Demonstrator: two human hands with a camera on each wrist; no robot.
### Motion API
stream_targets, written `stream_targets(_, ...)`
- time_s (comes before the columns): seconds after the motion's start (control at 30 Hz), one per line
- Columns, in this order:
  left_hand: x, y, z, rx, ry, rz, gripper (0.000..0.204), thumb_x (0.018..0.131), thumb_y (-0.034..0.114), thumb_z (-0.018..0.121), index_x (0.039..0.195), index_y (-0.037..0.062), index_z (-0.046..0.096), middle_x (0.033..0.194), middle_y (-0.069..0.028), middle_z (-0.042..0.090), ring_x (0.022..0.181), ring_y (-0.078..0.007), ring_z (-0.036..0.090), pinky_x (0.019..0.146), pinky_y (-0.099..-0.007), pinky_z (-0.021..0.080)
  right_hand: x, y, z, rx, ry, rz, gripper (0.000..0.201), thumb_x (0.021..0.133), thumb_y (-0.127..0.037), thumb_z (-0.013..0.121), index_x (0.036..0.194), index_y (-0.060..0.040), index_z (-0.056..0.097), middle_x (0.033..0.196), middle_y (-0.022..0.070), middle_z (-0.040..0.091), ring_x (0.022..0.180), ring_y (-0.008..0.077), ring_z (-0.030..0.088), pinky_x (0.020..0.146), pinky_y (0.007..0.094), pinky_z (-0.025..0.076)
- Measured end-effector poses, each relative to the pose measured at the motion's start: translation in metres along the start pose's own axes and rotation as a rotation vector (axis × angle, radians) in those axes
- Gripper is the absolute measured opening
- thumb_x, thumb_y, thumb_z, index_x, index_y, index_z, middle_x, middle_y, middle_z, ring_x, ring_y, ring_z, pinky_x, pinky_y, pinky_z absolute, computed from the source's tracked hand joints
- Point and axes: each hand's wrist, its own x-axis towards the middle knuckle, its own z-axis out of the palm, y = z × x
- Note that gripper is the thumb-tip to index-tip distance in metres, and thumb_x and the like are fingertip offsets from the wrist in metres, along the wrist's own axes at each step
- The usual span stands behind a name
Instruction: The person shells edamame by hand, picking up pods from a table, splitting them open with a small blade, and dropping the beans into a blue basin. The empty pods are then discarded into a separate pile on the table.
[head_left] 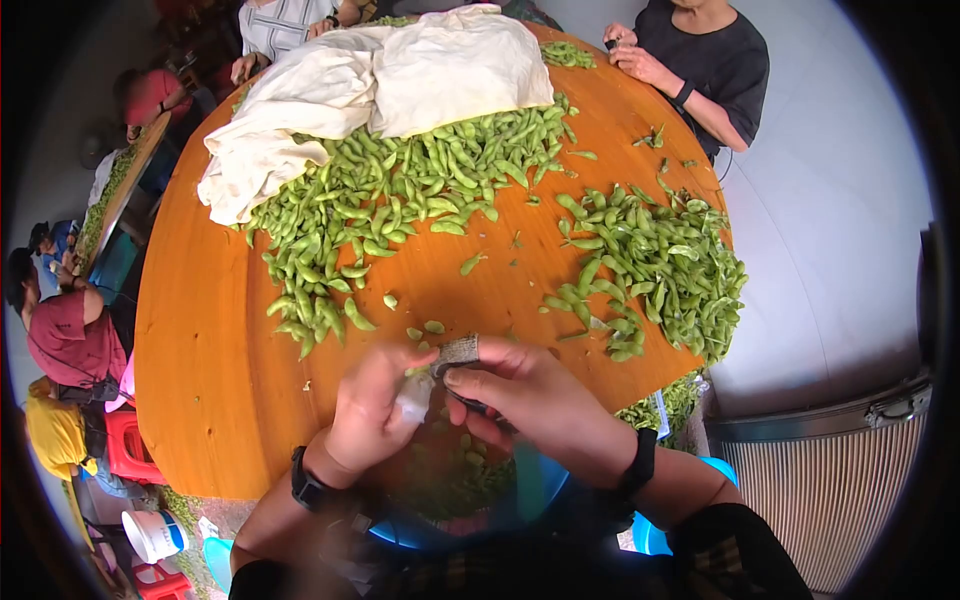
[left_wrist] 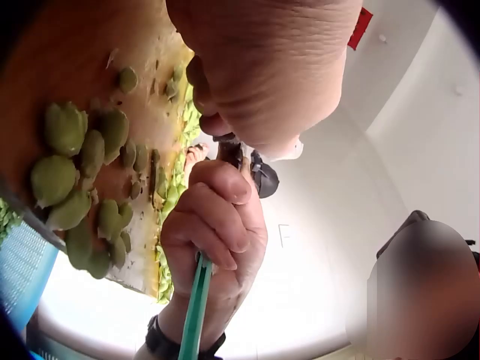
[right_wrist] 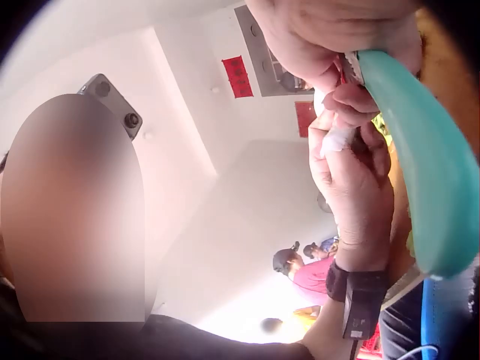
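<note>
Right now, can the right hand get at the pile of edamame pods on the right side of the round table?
Probably yes, but not freely: the right hand grips a teal-handled tool and works against the left hand. The pod pile lies just ahead on the bare wooden table, nothing between.

Green pod [head_left: 418,371] pinched between both hands' fingertips above blue basin; teal-handled tool [left_wrist: 195,315] held upright.

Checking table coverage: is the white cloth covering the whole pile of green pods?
No, the crumpled white cloth covers only the far end; most green pods lie bare.
</note>
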Motion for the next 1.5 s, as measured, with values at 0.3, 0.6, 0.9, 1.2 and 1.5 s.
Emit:
stream_targets(0.3,0.017,0.019,0.007,-0.643,-0.167,-0.353,0.036,0.098,0.009,0.042,0.133,0.0031,0.043,0.084,-0.0013,0.055,0.056,-0.0053,0.043,0.050,-0.0188,0.034,-0.004,0.025,-0.007,0.022,0.115,-0.198,0.015,0.097,-0.018,0.054,0.101,-0.0072,0.064,0.074,-0.0003,0.062,0.052,0.0050,0.053,0.043,0.0198,0.040)
stream_targets(0.6,0.012,0.006,0.002,-0.666,-0.231,-0.304,0.042,0.095,-0.003,0.040,0.134,0.0061,0.053,0.092,-0.0046,0.065,0.067,-0.0117,0.063,0.055,-0.0221,0.051,0.000,0.025,0.008,-0.153,0.229,-0.330,0.015,0.097,-0.015,0.056,0.106,-0.0050,0.061,0.074,0.0004,0.064,0.050,0.0055,0.052,0.042,0.0183,0.037)
stream_targets(0.9,0.020,-0.009,0.006,-0.807,-0.149,-0.402,0.023,0.096,0.003,0.050,0.117,-0.0008,0.058,0.096,-0.0070,0.066,0.072,-0.0155,0.067,0.059,-0.0261,0.055,0.002,0.023,0.013,-0.087,0.333,-0.422,0.012,0.097,-0.013,0.055,0.104,-0.0044,0.061,0.075,0.0016,0.064,0.049,0.0056,0.053,0.040,0.0187,0.036)
stream_targets(1.2,0.020,0.000,-0.005,-0.606,-0.148,-0.457,0.026,0.094,0.002,0.048,0.116,0.0034,0.063,0.092,-0.0042,0.066,0.067,-0.0080,0.060,0.059,-0.0202,0.049,-0.002,0.014,0.008,-0.138,0.463,-0.527,0.011,0.098,-0.013,0.054,0.102,-0.0065,0.062,0.073,0.0021,0.064,0.047,0.0051,0.051,0.039,0.0191,0.035)
stream_targets(1.5,0.017,-0.003,0.001,0.023,-0.095,-0.052,0.025,0.083,-0.005,0.056,0.104,0.0031,0.067,0.088,-0.0053,0.060,0.078,-0.0134,0.059,0.069,-0.0245,0.047,-0.041,0.004,-0.062,-0.483,0.842,-0.484,0.015,0.097,-0.010,0.051,0.101,-0.0011,0.063,0.068,0.0022,0.062,0.044,0.0069,0.049,0.040,0.0235,0.038)
